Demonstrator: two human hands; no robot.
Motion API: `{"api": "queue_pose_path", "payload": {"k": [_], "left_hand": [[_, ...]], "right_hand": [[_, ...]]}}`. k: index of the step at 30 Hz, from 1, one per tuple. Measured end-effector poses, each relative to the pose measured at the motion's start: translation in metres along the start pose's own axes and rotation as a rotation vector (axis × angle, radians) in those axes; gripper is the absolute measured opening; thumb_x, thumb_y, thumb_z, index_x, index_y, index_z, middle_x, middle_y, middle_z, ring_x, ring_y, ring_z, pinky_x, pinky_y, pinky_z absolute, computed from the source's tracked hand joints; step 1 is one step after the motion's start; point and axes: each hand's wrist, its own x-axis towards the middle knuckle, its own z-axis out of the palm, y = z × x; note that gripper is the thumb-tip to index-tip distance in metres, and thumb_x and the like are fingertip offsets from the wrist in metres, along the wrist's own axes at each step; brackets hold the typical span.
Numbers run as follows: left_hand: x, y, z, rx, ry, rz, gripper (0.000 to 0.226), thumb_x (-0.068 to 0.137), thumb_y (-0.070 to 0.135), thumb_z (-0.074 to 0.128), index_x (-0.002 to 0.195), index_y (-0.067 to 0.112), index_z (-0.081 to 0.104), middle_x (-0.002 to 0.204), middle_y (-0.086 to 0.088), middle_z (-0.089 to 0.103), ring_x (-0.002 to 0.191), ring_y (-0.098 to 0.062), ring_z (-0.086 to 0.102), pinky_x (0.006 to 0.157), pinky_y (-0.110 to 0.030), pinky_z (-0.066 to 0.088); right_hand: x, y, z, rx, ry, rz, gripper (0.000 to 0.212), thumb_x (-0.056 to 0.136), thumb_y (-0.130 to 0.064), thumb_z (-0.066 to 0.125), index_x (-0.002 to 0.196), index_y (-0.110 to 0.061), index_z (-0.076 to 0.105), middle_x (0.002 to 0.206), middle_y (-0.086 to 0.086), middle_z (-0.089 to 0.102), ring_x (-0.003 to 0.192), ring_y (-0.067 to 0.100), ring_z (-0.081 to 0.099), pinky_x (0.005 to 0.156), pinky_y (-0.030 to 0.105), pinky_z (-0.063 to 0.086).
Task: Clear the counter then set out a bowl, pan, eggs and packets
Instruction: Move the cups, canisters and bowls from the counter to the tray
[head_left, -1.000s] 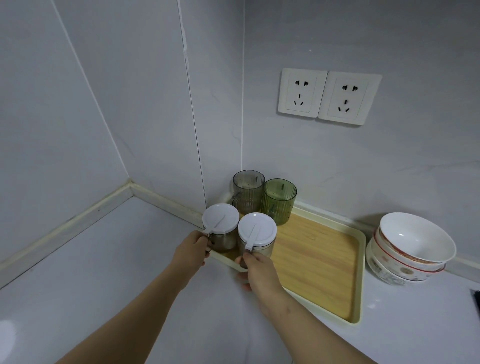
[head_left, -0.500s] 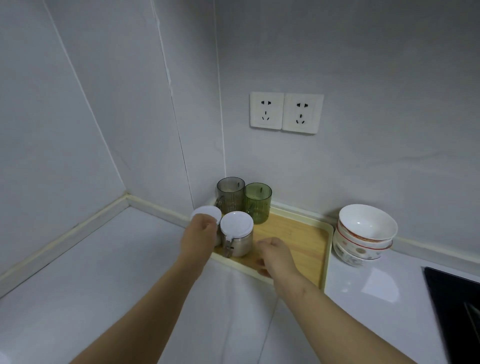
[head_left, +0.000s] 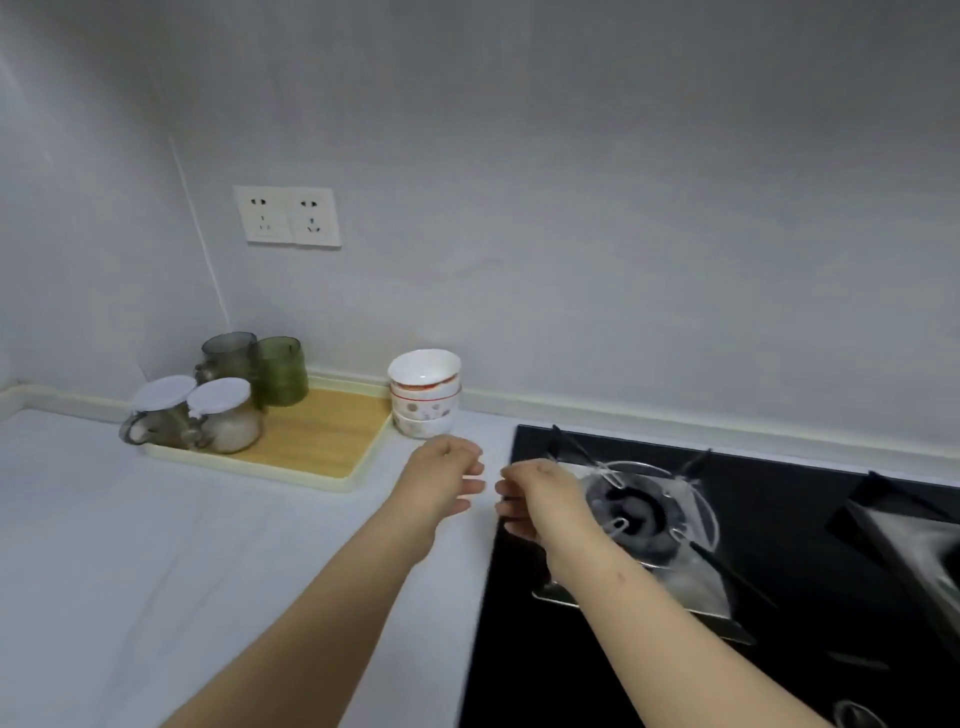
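A stack of white patterned bowls (head_left: 425, 392) stands by the back wall, just right of the wood-faced tray (head_left: 317, 441). The tray sits in the counter's corner with two white-lidded jars (head_left: 197, 415) at its front and two tinted cups (head_left: 257, 366) behind them. My left hand (head_left: 447, 475) hovers over the white counter (head_left: 156, 545) just in front of the bowls, fingers loosely curled, holding nothing. My right hand (head_left: 537, 499) hangs beside it over the stove's left edge, also empty with relaxed fingers.
A black gas stove (head_left: 779, 545) with a burner and metal pan supports (head_left: 644, 509) fills the right side. A double wall socket (head_left: 288, 215) is above the tray. The image is slightly blurred.
Both hands have let go of the tray and moved right, to in front of the bowls. The view has swung right, bringing the stove into sight.
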Motion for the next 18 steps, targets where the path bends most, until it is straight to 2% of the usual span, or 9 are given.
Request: {"api": "queue_pose_path", "payload": {"k": [4, 7, 12, 18], "left_hand": [[-0.059, -0.001, 0.129, -0.001, -0.16, -0.007, 0.015, 0.096, 0.016, 0.044, 0.088, 0.017, 0.056, 0.087, -0.002, 0.06, 0.07, -0.01, 0.058, 0.069, -0.023, 0.047], [-0.097, 0.005, 0.222, 0.021, -0.281, -0.001, 0.014, 0.096, 0.016, 0.044, 0.09, 0.017, 0.056, 0.082, 0.001, 0.057, 0.067, -0.009, 0.055, 0.063, -0.021, 0.044], [-0.131, 0.003, 0.346, 0.091, -0.471, 0.024, 0.015, 0.096, 0.019, 0.045, 0.085, 0.021, 0.056, 0.084, 0.003, 0.058, 0.074, -0.01, 0.058, 0.077, -0.027, 0.05], [-0.145, 0.004, 0.472, 0.124, -0.616, 0.021, 0.019, 0.095, 0.016, 0.045, 0.079, 0.019, 0.055, 0.08, 0.002, 0.057, 0.069, -0.008, 0.057, 0.058, -0.019, 0.046]], "right_hand": [[-0.053, 0.007, -0.136, 0.033, 0.122, 0.009, 0.023, 0.091, -0.007, 0.044, 0.072, -0.015, 0.054, 0.065, 0.002, 0.054, 0.054, 0.012, 0.048, 0.052, 0.021, 0.039], [-0.09, 0.008, -0.232, 0.046, 0.233, 0.008, 0.02, 0.091, -0.01, 0.046, 0.074, -0.016, 0.056, 0.067, 0.002, 0.056, 0.056, 0.012, 0.049, 0.055, 0.022, 0.041], [-0.128, 0.021, -0.353, 0.144, 0.458, 0.0, 0.015, 0.092, -0.012, 0.046, 0.08, -0.016, 0.056, 0.069, 0.0, 0.058, 0.059, 0.012, 0.052, 0.06, 0.024, 0.043], [-0.14, 0.029, -0.473, 0.193, 0.651, 0.001, 0.014, 0.092, -0.009, 0.045, 0.082, -0.013, 0.055, 0.069, 0.002, 0.056, 0.056, 0.013, 0.049, 0.057, 0.024, 0.041]]}}
